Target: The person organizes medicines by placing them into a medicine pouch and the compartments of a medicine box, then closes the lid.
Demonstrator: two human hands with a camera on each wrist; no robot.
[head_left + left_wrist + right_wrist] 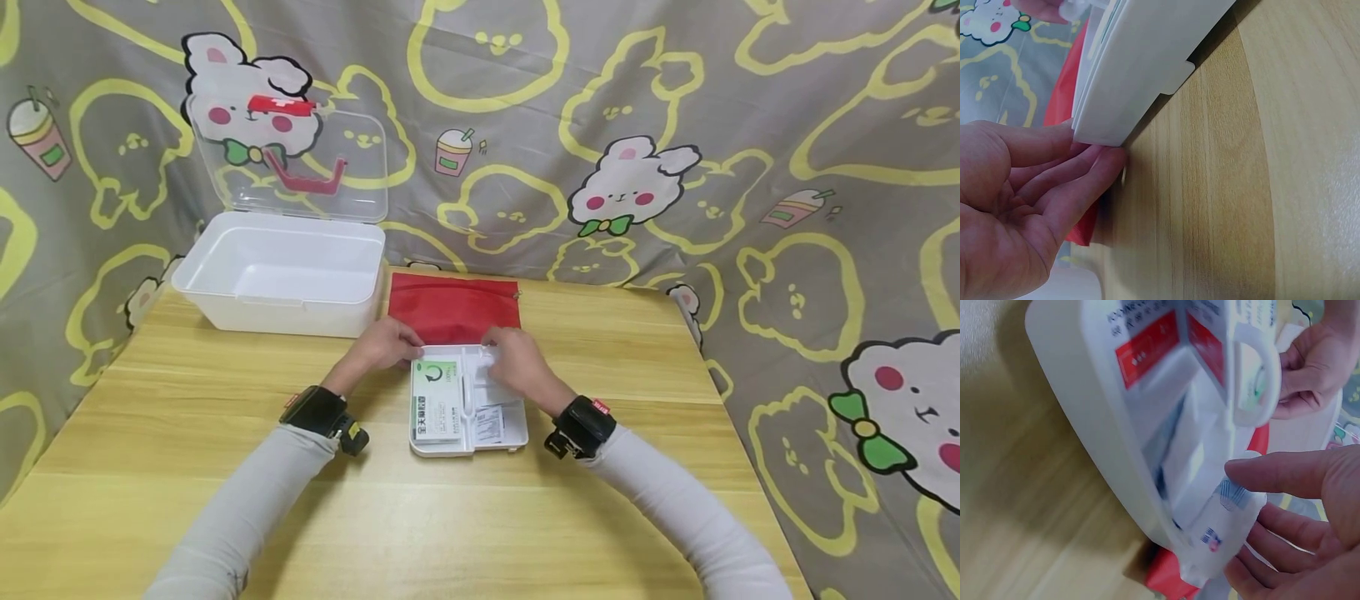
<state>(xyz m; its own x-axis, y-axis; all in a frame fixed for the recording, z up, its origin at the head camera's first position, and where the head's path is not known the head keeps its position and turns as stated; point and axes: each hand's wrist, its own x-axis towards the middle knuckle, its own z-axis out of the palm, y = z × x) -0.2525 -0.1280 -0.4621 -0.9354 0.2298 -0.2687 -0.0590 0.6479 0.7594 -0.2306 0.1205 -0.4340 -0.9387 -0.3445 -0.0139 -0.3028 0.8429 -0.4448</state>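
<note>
Packets and a green-and-white medicine box (pixel 437 402) lie in a shallow white tray (pixel 442 450), which rests near the middle of the wooden surface (pixel 450 533). The medicine box fills most of the tray's left half; a packet with grey print (pixel 490 425) lies in the near part of the right half. The left hand (pixel 384 343) has its grip closed on the tray's far left corner, thumb at the rim and fingertips lower down against the side. The right hand (pixel 519 362) is over the far right part, its grip pinching a small white packet (pixel 1222 531) with blue print between thumb and fingers, at the tray's edge. A looped white handle (pixel 1272 375) rises from the tray between the two halves. The right wrist view also shows printing with a red panel (pixel 1147 353) inside the tray; whether it belongs to the grey-printed packet cannot be told. Just behind the tray lies a red pouch (pixel 453 308) with a zip along its far side. Farther left stands a large white box (pixel 300 317), its clear lid (pixel 225 196) raised, with a red handle (pixel 311 179) on it. A grey curtain (pixel 502 50) with yellow outlines and white rabbits hangs behind.
</note>
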